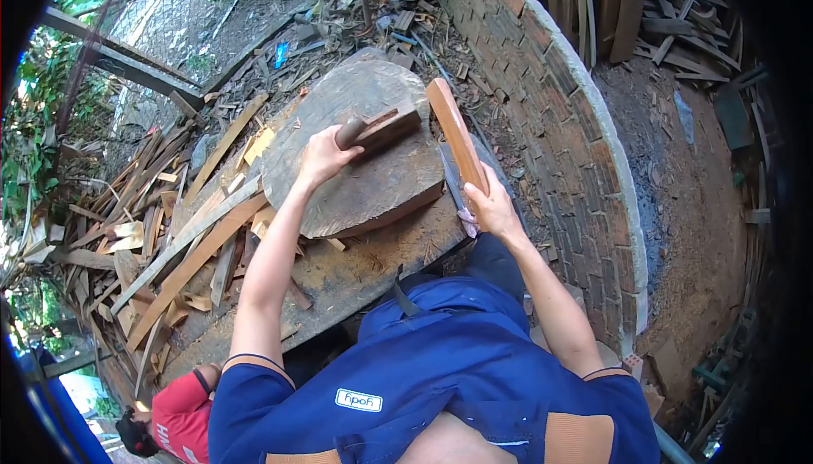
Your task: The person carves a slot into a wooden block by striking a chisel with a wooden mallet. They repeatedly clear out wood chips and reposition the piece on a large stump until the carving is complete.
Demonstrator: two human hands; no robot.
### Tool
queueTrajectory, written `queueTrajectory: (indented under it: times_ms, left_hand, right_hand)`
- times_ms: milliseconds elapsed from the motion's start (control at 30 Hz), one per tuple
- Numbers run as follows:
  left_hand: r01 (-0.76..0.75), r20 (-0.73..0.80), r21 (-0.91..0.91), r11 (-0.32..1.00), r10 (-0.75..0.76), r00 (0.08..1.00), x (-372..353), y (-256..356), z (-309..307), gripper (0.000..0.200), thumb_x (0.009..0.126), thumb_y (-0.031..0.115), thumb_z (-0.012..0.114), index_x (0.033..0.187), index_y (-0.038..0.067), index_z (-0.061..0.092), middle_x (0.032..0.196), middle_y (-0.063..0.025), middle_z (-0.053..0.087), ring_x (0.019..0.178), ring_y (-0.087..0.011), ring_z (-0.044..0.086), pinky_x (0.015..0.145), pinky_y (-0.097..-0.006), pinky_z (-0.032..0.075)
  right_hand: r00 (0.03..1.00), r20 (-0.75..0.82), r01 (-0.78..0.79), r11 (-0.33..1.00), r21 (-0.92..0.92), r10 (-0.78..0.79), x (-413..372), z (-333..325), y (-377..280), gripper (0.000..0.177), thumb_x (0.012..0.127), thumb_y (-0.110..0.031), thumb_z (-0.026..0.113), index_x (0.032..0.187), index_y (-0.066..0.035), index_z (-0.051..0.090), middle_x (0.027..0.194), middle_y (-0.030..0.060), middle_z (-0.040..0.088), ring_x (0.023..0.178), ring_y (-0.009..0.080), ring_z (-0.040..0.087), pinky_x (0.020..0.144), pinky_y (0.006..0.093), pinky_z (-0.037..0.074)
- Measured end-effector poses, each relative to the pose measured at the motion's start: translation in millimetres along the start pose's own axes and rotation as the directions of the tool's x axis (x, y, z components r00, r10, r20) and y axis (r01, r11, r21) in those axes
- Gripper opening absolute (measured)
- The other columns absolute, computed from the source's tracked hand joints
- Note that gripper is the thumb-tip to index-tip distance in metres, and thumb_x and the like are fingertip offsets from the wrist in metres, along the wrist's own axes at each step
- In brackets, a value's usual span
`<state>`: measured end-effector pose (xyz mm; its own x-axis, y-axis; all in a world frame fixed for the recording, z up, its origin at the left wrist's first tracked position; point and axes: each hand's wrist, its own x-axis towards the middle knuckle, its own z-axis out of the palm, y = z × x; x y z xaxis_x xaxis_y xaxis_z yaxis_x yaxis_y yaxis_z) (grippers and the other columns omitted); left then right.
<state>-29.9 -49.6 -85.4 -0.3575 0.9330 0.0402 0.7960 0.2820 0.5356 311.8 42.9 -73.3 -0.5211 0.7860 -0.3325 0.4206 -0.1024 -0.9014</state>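
Observation:
My left hand (329, 157) is closed around the round dark handle of a block-like wooden tool (388, 132), which looks like a hand plane. That tool rests over the top of a broad chopping block (339, 197) cut from a tree trunk. To the right, my right hand (493, 203) grips the lower end of a reddish-brown wooden bar (455, 132), its far end raised and pointing away from me. Beside the block's right edge, close to my right hand, lies a long grey strip with a pinkish wrapped end (468, 222).
Scrap boards and offcuts (190, 244) pile up on the left. A low curved brick wall (559, 117) runs along the right, with more wood (690, 28) beyond it. At lower left is a person in a red shirt (182, 417). Wood chips cover the bench (381, 265).

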Motion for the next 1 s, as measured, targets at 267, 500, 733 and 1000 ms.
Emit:
queueTrajectory:
  times_ms: [267,500,733,1000]
  left_hand:
    - [0.752,0.787,-0.494,-0.436,0.143,0.6,-46,44,-11,0.024,0.097,0.03,0.061,0.105,0.008,0.056,0.077,-0.0036,0.063,0.038,-0.0017,0.037,0.035,-0.0181,0.032]
    - [0.644,0.695,-0.359,-0.676,0.267,0.667,-56,36,-8,0.045,0.098,0.026,0.05,0.126,-0.009,0.046,0.092,-0.0199,0.067,0.04,-0.0005,0.048,0.033,-0.0184,0.045]
    - [0.746,0.826,-0.49,-0.451,0.032,0.562,-61,35,-4,0.044,0.098,0.036,0.056,0.122,-0.001,0.054,0.085,-0.0129,0.067,0.038,0.0006,0.039,0.035,-0.0166,0.038]
    - [-0.142,-0.055,0.245,0.959,0.16,0.986,-51,57,-20,0.049,0.078,0.035,0.079,0.117,0.01,0.063,0.094,-0.0071,0.069,0.081,-0.0273,0.068,0.067,-0.0388,0.053]
  right_hand:
    - [0.994,-0.103,-0.032,0.997,-0.07,0.024,-16,-22,0,0.059,0.09,-0.03,0.06,0.143,-0.01,0.04,0.115,0.0223,0.065,0.091,0.0345,0.069,0.079,0.0408,0.054]
    - [0.989,-0.143,-0.002,0.984,-0.18,-0.024,-24,-37,6,0.06,0.089,-0.031,0.061,0.142,-0.008,0.041,0.121,0.0262,0.062,0.114,0.0404,0.061,0.095,0.0445,0.047]
    - [0.962,-0.16,0.173,0.948,-0.268,-0.221,-18,-32,22,0.058,0.091,-0.031,0.062,0.143,-0.012,0.041,0.082,0.0118,0.064,0.048,0.0148,0.056,0.046,0.0304,0.047]
    - [0.995,-0.075,0.05,0.985,-0.167,-0.063,-24,-19,1,0.059,0.089,-0.032,0.062,0.14,-0.009,0.044,0.12,0.0246,0.063,0.114,0.0392,0.061,0.095,0.0431,0.047]
